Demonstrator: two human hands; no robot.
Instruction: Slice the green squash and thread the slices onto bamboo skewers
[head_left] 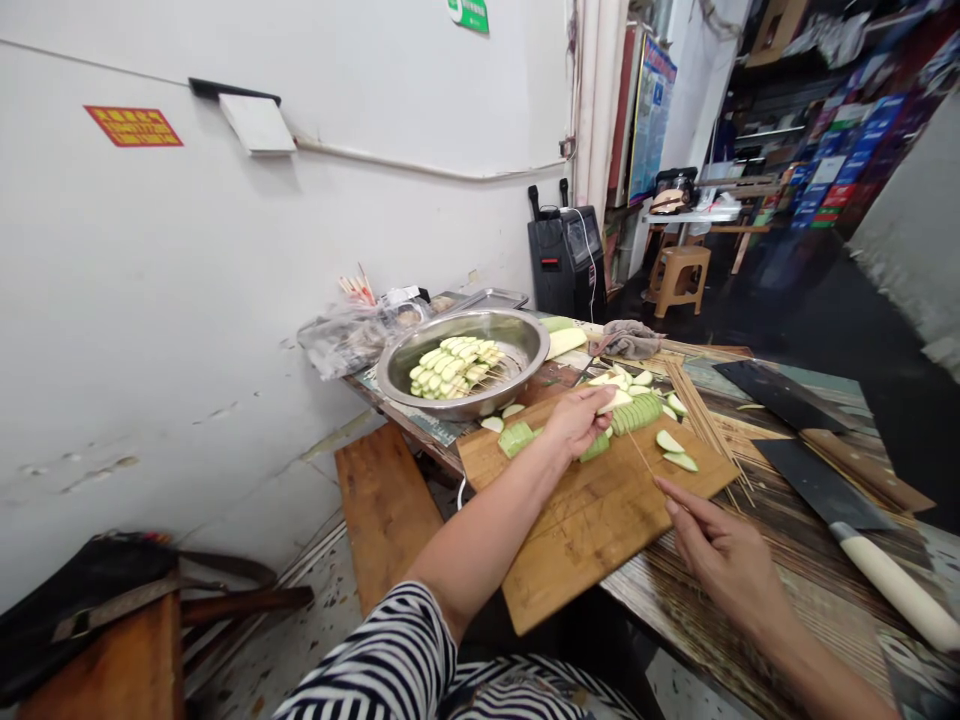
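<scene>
Left hand (581,420) is over the far part of the cutting board (577,530), fingers clamped on a pale green slice (615,400). Right hand (705,530) is off the board's near right side, thumb and index finger pinched together on a thin skewer (645,458). The skewer slants up and left over the board toward the slice — can't tell if its tip is in it.

On the board: a fanned row of cut slices (637,413) just beside the left hand, loose slices (681,461) right of that. Skewer bundle (697,410) lies across the board's right edge, partly on the table (795,590).

Steel bowl (525,350) sits beyond the board, to the left, with skewered slices (454,367) piled inside. Crumpled cloth (630,340) at the table's far side. Right side of table: white-handled cleaver (821,485) and, beyond it, a brown-handled cleaver (780,390) — both lying flat, near each other.
</scene>
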